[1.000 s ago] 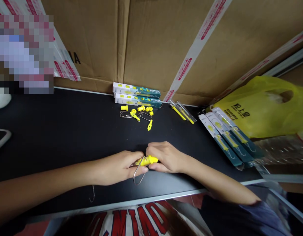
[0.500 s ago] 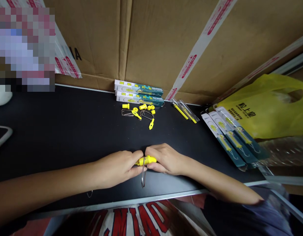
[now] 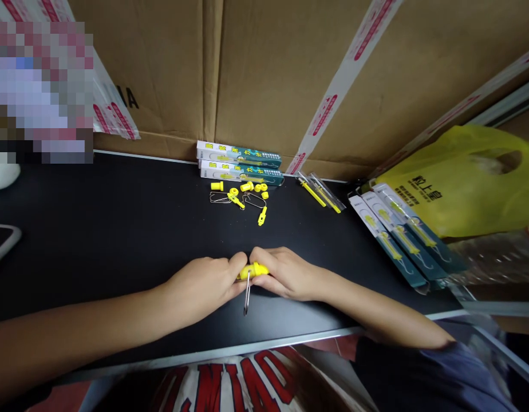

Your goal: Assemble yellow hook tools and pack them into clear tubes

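My left hand (image 3: 206, 286) and my right hand (image 3: 288, 276) meet over the front of the desk, fingers closed on one spring scale. Only its yellow plastic end (image 3: 259, 269) shows between them; the rest lies hidden in the fingers. From that end a bent metal wire loop (image 3: 247, 300) hangs down. Farther back lie loose parts: a yellow plug (image 3: 217, 186), another yellow plug (image 3: 247, 186), several small yellow rings, a wire loop (image 3: 218, 198) and a yellow flat-ended piece (image 3: 262, 216).
Two printed boxes (image 3: 241, 173) lie against the cardboard wall (image 3: 264, 74). Thin yellow rods (image 3: 312, 193) in clear tubes lie right of them. Three boxes (image 3: 387, 240) lean by a yellow bag (image 3: 474, 189). A dark-screened device (image 3: 2, 243) sits at left.
Both hands and the spring scale have shifted slightly up in the view. The wire loop now hangs more slanted and looks shorter. The camera has moved a little.
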`<state>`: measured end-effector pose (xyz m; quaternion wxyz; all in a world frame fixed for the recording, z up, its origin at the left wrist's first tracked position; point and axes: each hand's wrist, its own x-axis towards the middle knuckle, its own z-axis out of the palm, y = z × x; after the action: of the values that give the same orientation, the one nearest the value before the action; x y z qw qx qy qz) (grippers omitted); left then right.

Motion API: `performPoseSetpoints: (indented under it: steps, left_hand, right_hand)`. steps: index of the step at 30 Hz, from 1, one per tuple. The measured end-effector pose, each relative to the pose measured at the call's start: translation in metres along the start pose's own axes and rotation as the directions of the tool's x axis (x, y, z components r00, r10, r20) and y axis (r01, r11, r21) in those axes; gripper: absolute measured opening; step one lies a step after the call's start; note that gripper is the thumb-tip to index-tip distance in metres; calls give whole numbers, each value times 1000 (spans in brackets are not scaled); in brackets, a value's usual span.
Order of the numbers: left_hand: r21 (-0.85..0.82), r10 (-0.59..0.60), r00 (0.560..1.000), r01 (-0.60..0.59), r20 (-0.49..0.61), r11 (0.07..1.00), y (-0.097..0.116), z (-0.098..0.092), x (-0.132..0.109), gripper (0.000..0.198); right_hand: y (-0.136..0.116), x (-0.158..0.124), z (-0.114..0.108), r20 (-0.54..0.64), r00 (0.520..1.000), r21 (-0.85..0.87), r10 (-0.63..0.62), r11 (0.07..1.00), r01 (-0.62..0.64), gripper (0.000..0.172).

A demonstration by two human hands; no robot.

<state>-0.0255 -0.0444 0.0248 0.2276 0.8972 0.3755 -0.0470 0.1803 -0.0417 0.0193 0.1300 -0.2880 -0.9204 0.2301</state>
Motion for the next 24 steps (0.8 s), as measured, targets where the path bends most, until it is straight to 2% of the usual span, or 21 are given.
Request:
performPoseSetpoints:
  steps: [5,10,12,16,18,20,24]
  left_hand:
    - [-163,37,991,-58,-129,985,-3,-9,4,20]
    - [-332,70,983,-124,-168,935,-5,-12,0,21]
    - [-437,89,985,-145,-147,888,-6,-11,0,23]
    - [-663,82,997,-64,-4,746,-6,-7,1,27]
    - [-673,80,997,-69,-15,737,-6,-5,2,26]
    - [-632,72,995,-96,-64,769,-5,-2,2,24]
    - [-560,29,997,-62,-67,826,-3,3,1,22]
  right_hand:
    - [6,2,-7,-119,992,59,40,998,-33,29]
    - [5,1,-8,-191,973,147,132,984,-105,26]
    - [6,1,-6,-225,962,134,152,983,-124,31]
    - [9,2,0,-289,943,94,166,985,-144,36]
    - [9,3,6,-332,927,80,172,985,-154,36]
    - [9,4,13,-373,907,88,195,981,-175,37]
    - [7,7,23,-367,894,144,259,965,-221,39]
